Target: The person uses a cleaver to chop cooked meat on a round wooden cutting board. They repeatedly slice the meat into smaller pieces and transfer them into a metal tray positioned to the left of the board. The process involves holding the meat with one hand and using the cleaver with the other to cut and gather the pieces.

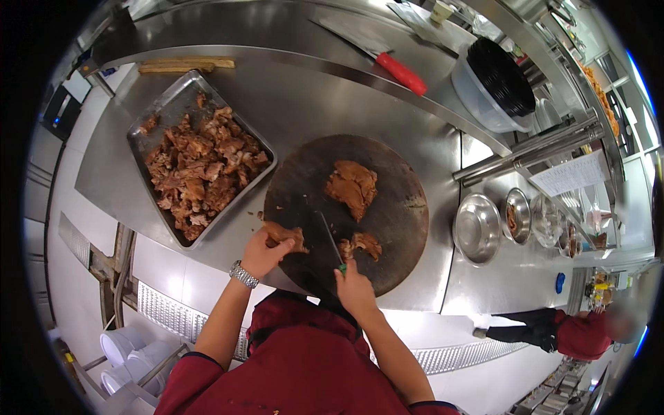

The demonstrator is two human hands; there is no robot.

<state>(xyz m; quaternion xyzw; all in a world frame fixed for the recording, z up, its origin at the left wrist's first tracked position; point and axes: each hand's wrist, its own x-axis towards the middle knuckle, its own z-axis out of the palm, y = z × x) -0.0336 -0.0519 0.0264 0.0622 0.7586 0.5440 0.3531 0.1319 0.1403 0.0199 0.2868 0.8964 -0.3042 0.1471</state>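
My left hand [265, 253], with a metal watch at the wrist, grips a brown piece of cooked meat [294, 238] over the left edge of a round dark chopping board [384, 181]. In my right hand [357, 288] is a knife [330, 236] with a green handle, its narrow blade pointing away from me above the board. Just beyond that hand lies a smaller meat scrap [367, 245]. A larger chunk of cooked meat [353, 187] rests near the board's upper middle. Small crumbs dot the board's left side.
Left of the board, a metal tray [247, 193] holds heaped chopped meat [202, 166]. A red-handled knife [399, 73] lies on the raised shelf, beside a plastic tub [467, 98] with stacked black containers. Steel bowls [477, 228] line the right. Another person [576, 332] stands farther right.
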